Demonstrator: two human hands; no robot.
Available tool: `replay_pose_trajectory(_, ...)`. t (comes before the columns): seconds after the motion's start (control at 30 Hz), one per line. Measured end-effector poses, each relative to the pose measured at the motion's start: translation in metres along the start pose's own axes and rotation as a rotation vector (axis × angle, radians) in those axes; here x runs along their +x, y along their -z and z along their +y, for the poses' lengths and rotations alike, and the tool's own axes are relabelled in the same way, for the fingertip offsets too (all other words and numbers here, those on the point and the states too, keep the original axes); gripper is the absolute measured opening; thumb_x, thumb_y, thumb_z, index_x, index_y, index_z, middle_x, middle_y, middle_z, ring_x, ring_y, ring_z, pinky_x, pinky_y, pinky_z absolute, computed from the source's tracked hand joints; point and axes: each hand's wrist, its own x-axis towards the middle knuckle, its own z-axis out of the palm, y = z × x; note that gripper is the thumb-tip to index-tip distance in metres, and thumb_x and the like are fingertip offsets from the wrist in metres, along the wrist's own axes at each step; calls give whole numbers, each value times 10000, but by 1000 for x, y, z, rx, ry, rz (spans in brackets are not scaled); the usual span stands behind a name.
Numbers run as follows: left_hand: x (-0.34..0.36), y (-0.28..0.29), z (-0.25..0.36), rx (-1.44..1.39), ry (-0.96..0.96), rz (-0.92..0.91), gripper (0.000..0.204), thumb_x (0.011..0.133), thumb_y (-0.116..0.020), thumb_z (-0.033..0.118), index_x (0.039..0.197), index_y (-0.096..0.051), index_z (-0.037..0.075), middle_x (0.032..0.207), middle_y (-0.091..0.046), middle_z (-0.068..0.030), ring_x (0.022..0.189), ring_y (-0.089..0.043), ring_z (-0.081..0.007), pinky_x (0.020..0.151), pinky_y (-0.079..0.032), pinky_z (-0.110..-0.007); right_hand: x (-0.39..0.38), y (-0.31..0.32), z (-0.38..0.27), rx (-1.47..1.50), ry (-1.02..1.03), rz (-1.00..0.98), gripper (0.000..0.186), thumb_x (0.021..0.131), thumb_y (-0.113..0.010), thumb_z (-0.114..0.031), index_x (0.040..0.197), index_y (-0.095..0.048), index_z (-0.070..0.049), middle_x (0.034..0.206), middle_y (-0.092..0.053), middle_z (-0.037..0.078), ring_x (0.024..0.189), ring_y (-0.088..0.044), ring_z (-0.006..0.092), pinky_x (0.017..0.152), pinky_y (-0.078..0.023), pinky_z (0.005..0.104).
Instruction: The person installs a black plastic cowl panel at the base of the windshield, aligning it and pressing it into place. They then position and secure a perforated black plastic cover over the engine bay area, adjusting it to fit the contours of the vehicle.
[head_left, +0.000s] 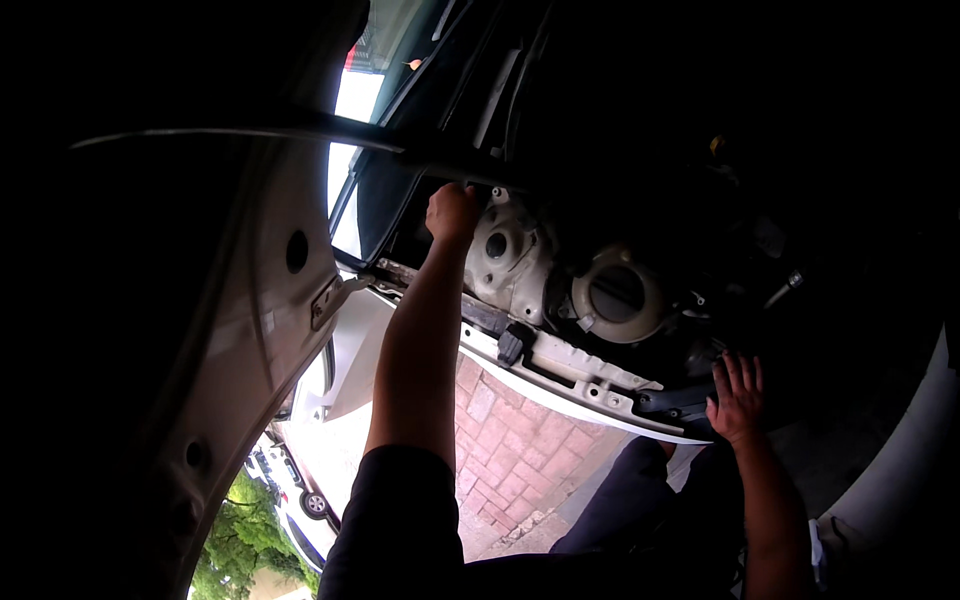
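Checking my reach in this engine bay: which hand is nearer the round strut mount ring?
Right. The right hand rests flat on the white front edge just below-right of the ring; the left hand is fisted farther up-left, by the hood prop rod.

slim dark rod (300, 125), raised, fist-gripped

I see no packages, labels, signs or screens anywhere around me here.
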Motion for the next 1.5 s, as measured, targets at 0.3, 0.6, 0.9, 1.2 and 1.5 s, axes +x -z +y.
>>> replay_pose_trajectory(0.3,17,-35,-39,94,-182,72,472,972,-546,501,1191,-729,127,1184,-716,-206,1135,-673,-406,938,-536,-514,0,-1,2,22,37,41,685,756,-782,-334,1361,-588,-78,1541,-461,144,1438,-401,345,1247,-232,568)
replay_pose_trajectory(0.6,5,-26,-20,52,-121,128,447,931,-618,500,1139,-729,121,1149,-725,-195,1108,-686,-396,927,-545,-517,-1,-2,3,12,36,30,684,768,-773,-346,1369,-583,-80,1551,-451,144,1449,-390,344,1253,-221,563)
replay_pose_trajectory(0.9,-70,1,-38,-152,-65,98,314,944,-624,330,1071,-732,64,1102,-732,-174,1094,-674,-390,921,-524,-492,-4,-9,4,18,-5,-14,702,801,-762,-348,1414,-554,-76,1572,-427,143,1479,-359,335,1268,-173,563)
replay_pose_trajectory(1.2,-161,-60,-163,-57,168,548,908,840,-784,277,1509,-322,-128,1484,-435,-359,1420,-418,-447,1219,-288,-480,-2,-5,3,11,-20,-9,652,796,-761,-318,1370,-582,-64,1551,-459,141,1471,-377,331,1267,-186,552)
replay_pose_trajectory(1.5,-156,-75,-151,-393,589,360,1000,901,-749,409,1504,-235,-203,1540,-339,-397,1456,-341,-480,1234,-277,-446,-2,1,-5,-48,24,24,632,793,-729,-278,1359,-577,-43,1533,-471,149,1445,-402,354,1250,-209,560)
